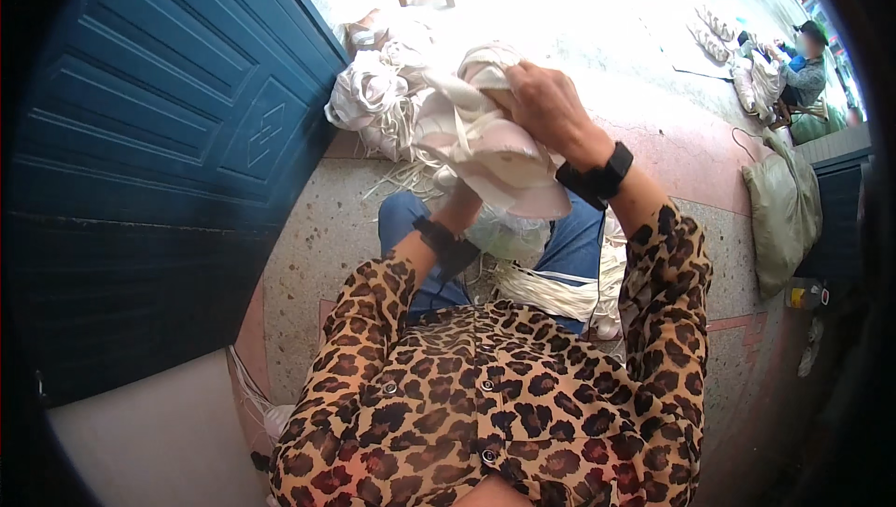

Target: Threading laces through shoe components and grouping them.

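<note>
White-and-pink fabric (515,145) sits pinched in my right hand (549,107) toward one o'clock; my left hand (467,199) is mostly hidden beneath, grip unclear; a white bundle (373,87) lies at eleven.

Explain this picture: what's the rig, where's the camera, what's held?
No robot: a person's bare hands, seen from above by the left of two head-worn fisheye cameras, which bends straight edges. The right hand grips pale pink and white pieces; the left hand is mostly hidden beneath them, its grip unclear. A whitish pile sits beside the blue door, with loose strips on the floor.
</note>
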`<state>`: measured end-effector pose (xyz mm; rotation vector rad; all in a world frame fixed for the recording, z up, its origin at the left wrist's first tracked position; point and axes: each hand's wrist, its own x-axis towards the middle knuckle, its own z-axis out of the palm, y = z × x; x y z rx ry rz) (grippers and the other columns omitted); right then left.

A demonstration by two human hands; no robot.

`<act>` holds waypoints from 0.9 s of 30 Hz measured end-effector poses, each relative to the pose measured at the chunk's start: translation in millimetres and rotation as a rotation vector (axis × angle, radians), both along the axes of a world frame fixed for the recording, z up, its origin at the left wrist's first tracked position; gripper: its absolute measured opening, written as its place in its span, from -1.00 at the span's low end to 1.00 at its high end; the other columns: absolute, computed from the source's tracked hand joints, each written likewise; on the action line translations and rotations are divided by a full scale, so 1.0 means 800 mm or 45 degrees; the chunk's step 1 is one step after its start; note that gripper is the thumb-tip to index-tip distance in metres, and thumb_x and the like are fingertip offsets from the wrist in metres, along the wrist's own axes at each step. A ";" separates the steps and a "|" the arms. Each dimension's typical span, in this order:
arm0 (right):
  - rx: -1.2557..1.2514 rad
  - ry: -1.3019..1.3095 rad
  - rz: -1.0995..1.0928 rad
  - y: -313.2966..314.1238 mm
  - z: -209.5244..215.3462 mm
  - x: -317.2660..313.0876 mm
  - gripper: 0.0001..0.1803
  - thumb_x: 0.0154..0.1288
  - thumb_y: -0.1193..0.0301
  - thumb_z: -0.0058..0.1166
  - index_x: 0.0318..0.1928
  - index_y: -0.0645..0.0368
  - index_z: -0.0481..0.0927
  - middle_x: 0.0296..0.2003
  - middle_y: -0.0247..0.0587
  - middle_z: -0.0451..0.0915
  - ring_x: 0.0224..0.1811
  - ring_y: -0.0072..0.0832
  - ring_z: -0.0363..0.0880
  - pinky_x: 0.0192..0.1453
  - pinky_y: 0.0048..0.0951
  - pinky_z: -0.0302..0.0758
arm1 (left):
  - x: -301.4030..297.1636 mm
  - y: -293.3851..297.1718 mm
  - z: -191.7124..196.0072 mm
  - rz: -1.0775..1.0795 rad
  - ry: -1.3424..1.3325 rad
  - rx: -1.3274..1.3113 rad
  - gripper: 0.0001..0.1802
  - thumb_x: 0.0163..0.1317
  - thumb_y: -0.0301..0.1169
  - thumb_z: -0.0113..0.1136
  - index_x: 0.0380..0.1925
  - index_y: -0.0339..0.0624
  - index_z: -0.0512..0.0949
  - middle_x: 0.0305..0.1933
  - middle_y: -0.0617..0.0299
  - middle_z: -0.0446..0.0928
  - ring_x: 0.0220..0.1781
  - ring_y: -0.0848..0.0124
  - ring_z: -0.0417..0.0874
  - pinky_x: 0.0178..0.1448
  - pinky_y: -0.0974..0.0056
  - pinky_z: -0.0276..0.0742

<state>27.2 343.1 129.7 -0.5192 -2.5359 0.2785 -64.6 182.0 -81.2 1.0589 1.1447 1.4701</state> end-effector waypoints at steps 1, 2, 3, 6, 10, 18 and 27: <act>0.007 -0.022 -0.021 0.000 -0.010 0.008 -0.68 0.30 0.28 0.27 -0.31 0.33 0.56 -0.41 0.09 0.60 -0.40 0.00 0.65 -0.31 -0.11 0.58 | -0.001 -0.004 -0.013 -0.001 0.268 0.005 -0.55 0.53 -0.41 -0.03 0.36 -0.22 0.29 0.34 0.08 0.39 0.35 0.27 0.44 0.44 0.14 0.38; -0.012 -0.007 0.005 0.000 -0.019 0.021 -0.78 0.26 0.39 0.20 -0.26 0.33 0.56 -0.39 0.09 0.60 -0.40 -0.02 0.65 -0.31 -0.13 0.60 | -0.009 -0.007 -0.026 -0.028 0.631 0.042 -0.54 0.52 -0.45 -0.05 0.37 -0.22 0.27 0.36 0.07 0.36 0.37 0.26 0.42 0.45 0.15 0.37; -0.029 0.010 0.029 -0.001 -0.026 0.036 -0.85 0.23 0.50 0.12 -0.22 0.33 0.55 -0.38 0.08 0.60 -0.40 -0.04 0.66 -0.31 -0.14 0.61 | -0.019 -0.016 -0.041 -0.082 0.858 0.080 -0.57 0.49 -0.47 -0.05 0.33 -0.22 0.33 0.32 0.07 0.42 0.34 0.24 0.45 0.42 0.15 0.39; -0.026 -0.001 0.064 -0.032 -0.062 0.108 -0.77 0.23 0.50 0.12 -0.09 0.26 0.54 -0.36 -0.06 0.55 -0.39 -0.15 0.60 -0.33 -0.22 0.57 | -0.077 -0.078 -0.084 -0.373 1.053 -0.163 -0.62 0.41 -0.55 -0.03 0.20 -0.21 0.50 0.18 0.05 0.57 0.24 0.20 0.55 0.34 0.14 0.45; -0.082 -0.110 0.065 -0.095 -0.197 0.157 -0.66 0.17 0.54 0.06 0.00 0.27 0.53 -0.30 -0.11 0.53 -0.31 -0.23 0.57 -0.22 -0.30 0.57 | -0.170 -0.110 -0.082 -0.242 0.806 -0.719 -0.72 0.40 -0.45 0.07 0.04 -0.24 0.62 -0.08 0.15 0.67 -0.04 0.37 0.63 0.05 0.23 0.55; -0.140 -0.207 0.200 -0.165 -0.240 0.131 -0.75 0.17 0.47 0.04 -0.13 0.30 0.55 -0.30 -0.15 0.50 -0.33 -0.34 0.55 -0.24 -0.35 0.55 | -0.096 0.114 0.022 -0.412 0.864 -0.480 -0.65 0.39 -0.32 0.12 0.00 -0.40 0.60 -0.17 0.07 0.69 -0.15 0.38 0.65 -0.03 0.27 0.56; -0.178 -0.218 0.293 -0.151 -0.240 0.159 -0.80 0.12 0.44 0.07 -0.24 0.25 0.59 -0.34 -0.24 0.48 -0.32 -0.41 0.54 -0.32 -0.45 0.54 | 0.041 0.292 -0.085 -1.086 1.118 -0.619 -0.44 0.33 -0.20 0.16 0.18 -0.44 0.47 0.02 -0.15 0.64 0.00 0.15 0.66 0.06 0.15 0.56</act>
